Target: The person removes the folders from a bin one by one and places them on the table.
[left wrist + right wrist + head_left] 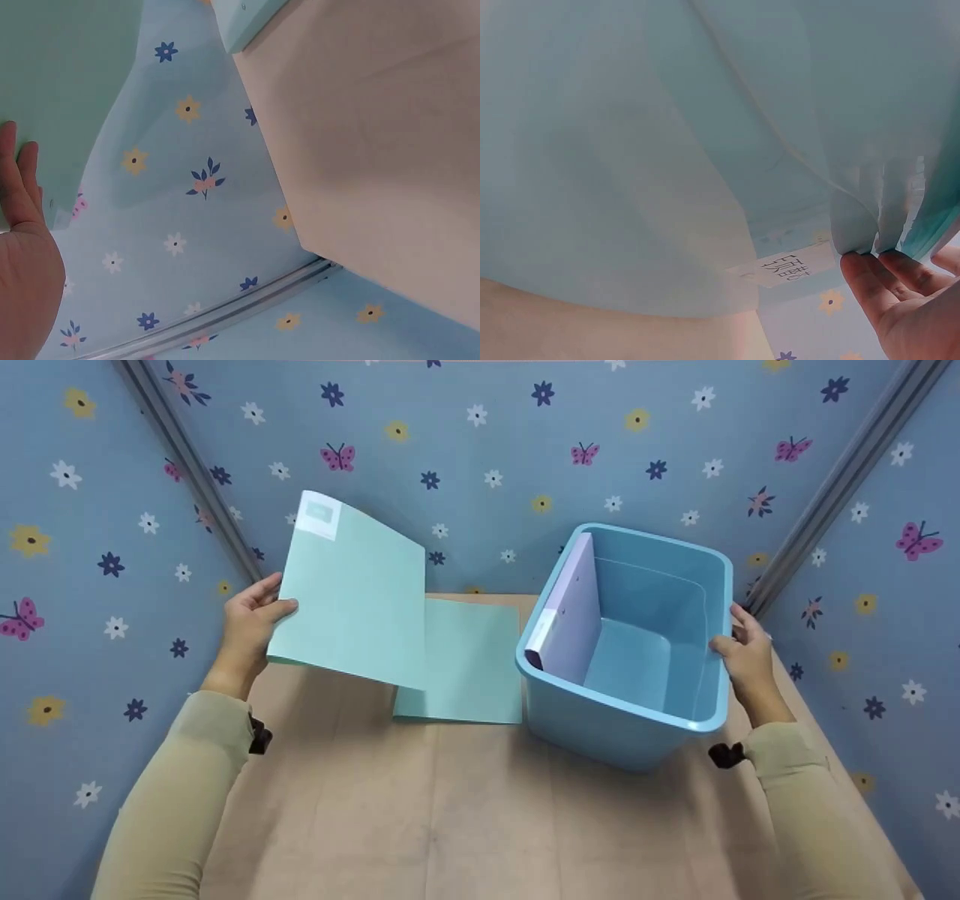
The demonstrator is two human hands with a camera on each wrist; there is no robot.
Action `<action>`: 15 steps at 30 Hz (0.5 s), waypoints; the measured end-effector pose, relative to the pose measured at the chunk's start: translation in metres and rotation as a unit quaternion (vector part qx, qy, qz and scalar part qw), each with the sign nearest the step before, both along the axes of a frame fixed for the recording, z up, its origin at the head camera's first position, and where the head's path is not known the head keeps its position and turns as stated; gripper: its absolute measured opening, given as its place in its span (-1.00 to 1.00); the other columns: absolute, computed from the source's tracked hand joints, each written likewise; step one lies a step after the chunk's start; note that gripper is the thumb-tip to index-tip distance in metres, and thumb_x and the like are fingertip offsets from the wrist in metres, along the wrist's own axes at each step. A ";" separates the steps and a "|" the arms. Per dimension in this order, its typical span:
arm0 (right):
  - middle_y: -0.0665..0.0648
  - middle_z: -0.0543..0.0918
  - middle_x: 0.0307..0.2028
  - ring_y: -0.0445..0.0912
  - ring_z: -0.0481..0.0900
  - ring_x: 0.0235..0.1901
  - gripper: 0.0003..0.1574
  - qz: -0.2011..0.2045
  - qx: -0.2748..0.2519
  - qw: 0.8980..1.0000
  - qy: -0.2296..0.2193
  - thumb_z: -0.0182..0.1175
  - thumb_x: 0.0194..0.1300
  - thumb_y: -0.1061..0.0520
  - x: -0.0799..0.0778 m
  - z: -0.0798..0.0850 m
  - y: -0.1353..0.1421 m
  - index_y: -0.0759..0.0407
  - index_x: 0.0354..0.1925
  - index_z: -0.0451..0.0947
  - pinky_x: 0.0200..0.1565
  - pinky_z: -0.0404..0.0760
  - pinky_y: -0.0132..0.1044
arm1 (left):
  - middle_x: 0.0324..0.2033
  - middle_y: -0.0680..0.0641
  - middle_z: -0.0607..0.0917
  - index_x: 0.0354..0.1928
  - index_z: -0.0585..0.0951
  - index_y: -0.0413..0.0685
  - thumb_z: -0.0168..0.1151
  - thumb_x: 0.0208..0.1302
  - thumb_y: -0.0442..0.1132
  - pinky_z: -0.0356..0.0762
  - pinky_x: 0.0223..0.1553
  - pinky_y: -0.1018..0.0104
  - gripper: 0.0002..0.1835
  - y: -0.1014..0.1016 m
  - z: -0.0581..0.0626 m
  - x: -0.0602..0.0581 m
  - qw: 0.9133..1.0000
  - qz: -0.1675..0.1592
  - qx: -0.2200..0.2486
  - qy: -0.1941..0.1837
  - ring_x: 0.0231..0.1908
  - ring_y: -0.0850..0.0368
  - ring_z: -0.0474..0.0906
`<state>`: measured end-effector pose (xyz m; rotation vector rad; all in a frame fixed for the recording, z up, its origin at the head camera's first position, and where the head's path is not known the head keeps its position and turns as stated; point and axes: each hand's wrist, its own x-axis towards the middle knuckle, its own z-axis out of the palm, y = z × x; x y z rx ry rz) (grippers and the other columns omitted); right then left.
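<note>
My left hand (251, 619) grips the left edge of a mint-green folder (352, 592), thumb on its front and fingers behind. The folder is raised and tilted, with a white label at its top left corner. Behind and below it, a second mint-green folder (472, 675) lies on the table, partly covered in the head view. My right hand (746, 652) holds the right side of a blue plastic bin (630, 727), thumb over the rim. Inside the bin, a lilac folder (574, 615) stands upright against the left wall. In the right wrist view the fingers (866, 277) touch the bin's side.
The wooden table (420, 817) ends at a blue wall (480, 457) printed with flowers and butterflies. Metal corner posts stand at the left (191, 465) and right (847, 472), where side walls meet the back wall.
</note>
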<state>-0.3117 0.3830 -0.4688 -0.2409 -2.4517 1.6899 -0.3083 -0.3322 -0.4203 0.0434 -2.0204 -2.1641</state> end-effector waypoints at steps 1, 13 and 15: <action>0.45 0.30 0.60 0.28 0.45 0.46 0.07 -0.001 0.003 1.000 0.002 -0.01 0.43 0.26 0.000 0.000 0.000 0.07 0.79 -0.12 0.13 0.66 -0.28 | -0.07 0.29 0.78 0.67 0.22 -0.33 0.26 0.53 -0.44 0.70 -0.11 0.57 -0.24 -0.003 0.000 0.000 1.000 -0.001 -0.004 -0.001 -0.12 0.41 0.75; 0.43 0.30 0.61 0.26 0.44 0.46 0.06 0.002 0.000 1.000 0.003 0.00 0.45 0.26 0.001 0.000 0.000 0.05 0.79 -0.12 0.06 0.60 -0.37 | -0.11 0.33 0.80 0.67 0.23 -0.32 0.28 0.54 -0.39 0.72 -0.17 0.56 -0.25 -0.029 -0.005 0.008 0.999 -0.007 -0.050 -0.012 -0.16 0.42 0.75; 0.43 0.29 0.61 0.26 0.44 0.47 0.06 0.003 0.000 1.000 0.005 0.00 0.45 0.26 0.001 0.000 0.000 0.05 0.79 -0.12 0.08 0.60 -0.36 | -0.13 0.34 0.80 0.67 0.23 -0.30 0.28 0.55 -0.38 0.72 -0.18 0.56 -0.24 -0.033 -0.006 0.009 0.998 -0.006 -0.061 -0.017 -0.18 0.42 0.75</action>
